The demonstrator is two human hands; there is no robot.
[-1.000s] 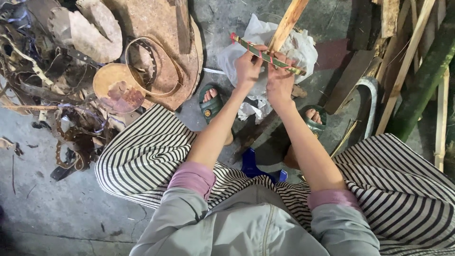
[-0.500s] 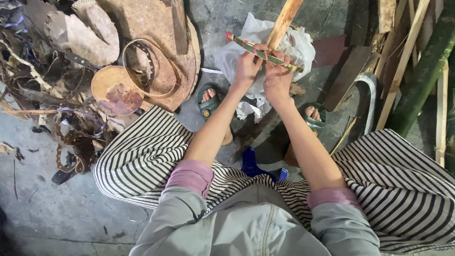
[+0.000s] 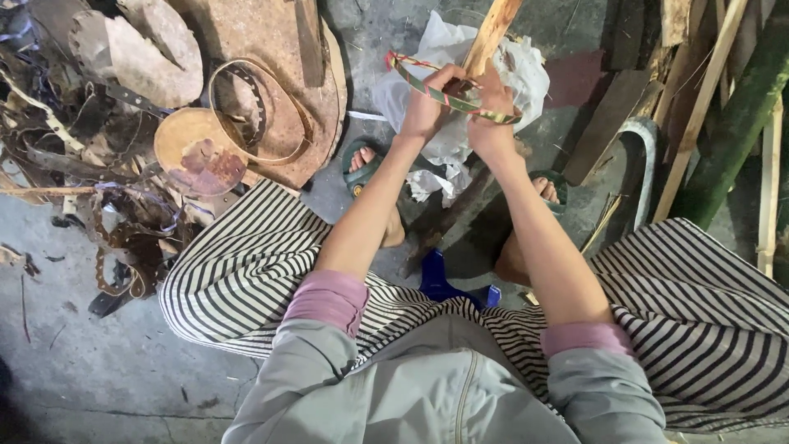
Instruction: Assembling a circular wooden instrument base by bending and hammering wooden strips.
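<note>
Grip: your left hand (image 3: 426,105) and right hand (image 3: 491,123) are both clenched on a thin multicoloured strip (image 3: 448,92), held across an upright wooden stick (image 3: 491,34) above the white plastic sheet (image 3: 526,74) on the floor. Progress, as judged: the strip looks woven along its visible length — its left end curls free, so binding to the stick seems unfinished. Outward: sandalled feet, striped skirt (image 3: 238,279), a blue stool (image 3: 440,284), leather scraps and a belt loop (image 3: 255,107) lying at your left.

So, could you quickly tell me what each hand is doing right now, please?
Left hand: closed, gripping the colourful woven strip where it meets the wooden stick.
Right hand: closed on the same strip, beside the stick.
</note>
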